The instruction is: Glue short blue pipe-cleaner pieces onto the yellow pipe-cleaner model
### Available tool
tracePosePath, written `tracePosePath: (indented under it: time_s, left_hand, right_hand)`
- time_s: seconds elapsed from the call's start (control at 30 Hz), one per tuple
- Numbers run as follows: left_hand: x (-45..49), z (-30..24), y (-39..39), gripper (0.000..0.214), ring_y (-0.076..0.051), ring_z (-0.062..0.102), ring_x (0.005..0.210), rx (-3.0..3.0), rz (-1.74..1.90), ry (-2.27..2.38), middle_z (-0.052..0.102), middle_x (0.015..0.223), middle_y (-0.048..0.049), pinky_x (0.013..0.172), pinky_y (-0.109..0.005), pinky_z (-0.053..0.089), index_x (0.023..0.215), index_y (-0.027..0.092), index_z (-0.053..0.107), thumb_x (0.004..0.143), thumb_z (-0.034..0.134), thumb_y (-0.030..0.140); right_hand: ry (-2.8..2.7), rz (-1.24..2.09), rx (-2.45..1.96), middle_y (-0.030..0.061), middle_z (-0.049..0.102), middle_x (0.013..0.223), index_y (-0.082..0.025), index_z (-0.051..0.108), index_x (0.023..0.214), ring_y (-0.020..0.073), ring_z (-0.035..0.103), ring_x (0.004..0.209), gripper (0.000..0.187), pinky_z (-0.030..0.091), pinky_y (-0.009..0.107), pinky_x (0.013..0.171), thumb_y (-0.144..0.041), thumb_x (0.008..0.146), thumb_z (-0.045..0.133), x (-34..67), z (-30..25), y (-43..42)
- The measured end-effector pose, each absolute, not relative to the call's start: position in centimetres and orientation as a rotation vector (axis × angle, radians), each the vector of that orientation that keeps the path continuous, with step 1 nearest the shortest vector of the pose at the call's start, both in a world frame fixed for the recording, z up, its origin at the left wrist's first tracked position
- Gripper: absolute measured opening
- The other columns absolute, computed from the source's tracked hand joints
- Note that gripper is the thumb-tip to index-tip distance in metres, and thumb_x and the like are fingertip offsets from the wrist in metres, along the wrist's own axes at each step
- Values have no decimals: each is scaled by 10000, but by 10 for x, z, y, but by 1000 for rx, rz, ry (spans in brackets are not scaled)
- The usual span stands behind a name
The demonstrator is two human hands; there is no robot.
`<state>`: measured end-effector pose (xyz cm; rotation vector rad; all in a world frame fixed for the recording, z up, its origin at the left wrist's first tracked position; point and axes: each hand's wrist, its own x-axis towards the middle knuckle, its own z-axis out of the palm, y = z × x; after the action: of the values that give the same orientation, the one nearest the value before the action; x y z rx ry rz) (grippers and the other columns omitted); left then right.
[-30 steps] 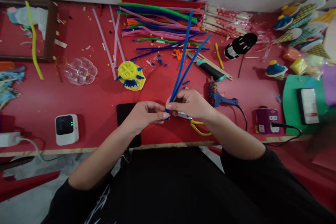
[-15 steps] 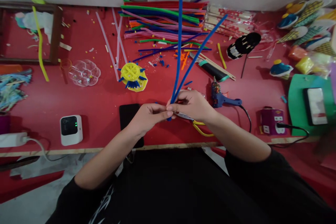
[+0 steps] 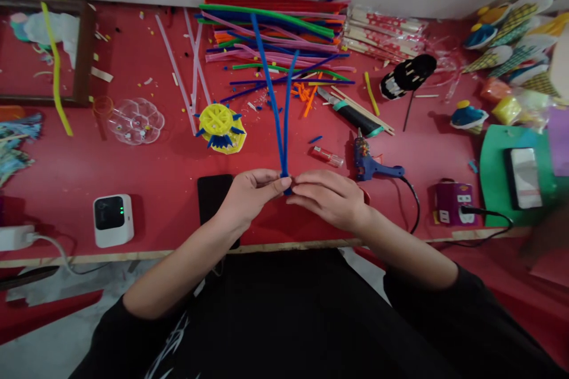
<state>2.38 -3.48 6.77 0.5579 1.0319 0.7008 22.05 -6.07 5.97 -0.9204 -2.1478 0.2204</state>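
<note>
A folded blue pipe cleaner (image 3: 278, 106) stands up from my fingers, its two arms spreading away toward the far side of the red table (image 3: 155, 172). My left hand (image 3: 251, 192) pinches the bend at its lower end between thumb and fingers. My right hand (image 3: 331, 196) lies beside it with fingers closed together, its fingertips touching the same bend. A yellow round piece with blue spikes (image 3: 221, 125) sits just beyond my left hand.
A pile of coloured pipe cleaners (image 3: 275, 32) lies at the back. A blue glue gun (image 3: 371, 163), a purple socket block (image 3: 451, 202), a black phone (image 3: 213, 192), a white device (image 3: 112, 219), a clear plastic tray (image 3: 136, 120) and a wooden frame (image 3: 82, 47) surround my hands.
The pipe cleaner's arms have swung left and closed together. My right hand has lowered and flattened, uncovering a small red tube; the scissors under it are no longer seen.
</note>
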Motion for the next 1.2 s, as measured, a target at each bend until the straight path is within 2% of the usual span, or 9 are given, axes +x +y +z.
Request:
tracePosePath:
  time_s: [0.17,0.3,0.6,0.67,0.8,0.9,0.97,1.07,1.2]
  left_hand:
    - [31,69,-39,318,-72,635,624,558,718,1005,759,680,18,666,-194,513,698,197,808,546,978,418]
    - [32,74,-42,303,-66,628,608,561,747,1007,755,668,25,690,-195,526,700,200,811,546,985,394]
    - [31,81,-49,257,-76,689,655,547,805,999,781,681,27,710,-175,550,714,216,810,566,987,329]
    - [31,81,-50,242,-93,703,666,563,811,1018,793,701,18,717,-195,562,708,210,802,580,976,320]
    - [26,82,-51,191,-149,753,763,689,777,1096,830,811,-27,819,-266,591,729,194,795,685,905,344]
    - [19,82,-51,156,-191,776,838,824,731,1150,838,857,-46,882,-315,601,782,193,807,741,858,334]
    - [13,82,-51,143,-210,785,867,899,707,1181,839,870,-53,887,-331,610,811,193,813,767,833,328]
    - [8,82,-51,135,-215,789,863,981,681,1222,840,866,-57,865,-327,619,820,192,811,796,806,324]
    - [5,79,-52,134,-213,790,850,1045,650,1224,840,861,-55,837,-315,621,830,194,809,808,793,326]
  right_hand:
    - [-2160,162,-906,49,771,913,-196,686,940,148,755,863,33,657,263,827,-205,935,717,218,69,-61]
    - [-2164,141,-905,36,779,899,-200,687,917,139,760,837,32,656,237,809,-194,941,707,219,75,-62]
    - [-2174,235,-911,37,763,983,-209,680,1000,155,742,922,88,638,279,825,-141,971,633,218,74,-66]
    - [-2152,203,-924,47,734,928,-198,668,967,157,716,852,29,620,281,772,-225,963,678,219,75,-65]
    - [-2209,232,-1112,40,672,809,-186,641,941,182,660,758,273,566,309,698,-451,931,708,234,84,-68]
    - [-2523,416,-1445,81,684,835,-164,638,927,218,664,766,177,542,341,695,-318,991,576,252,85,-80]
    - [-2752,455,-1635,123,693,889,-145,648,942,253,666,809,152,536,371,730,-230,974,526,263,80,-91]
    - [-2950,339,-1710,159,693,966,-137,653,965,292,657,892,141,527,398,787,-108,910,526,274,69,-103]
    - [-3001,194,-1734,167,693,939,-132,647,929,300,647,860,204,519,395,762,-26,799,530,284,57,-107]
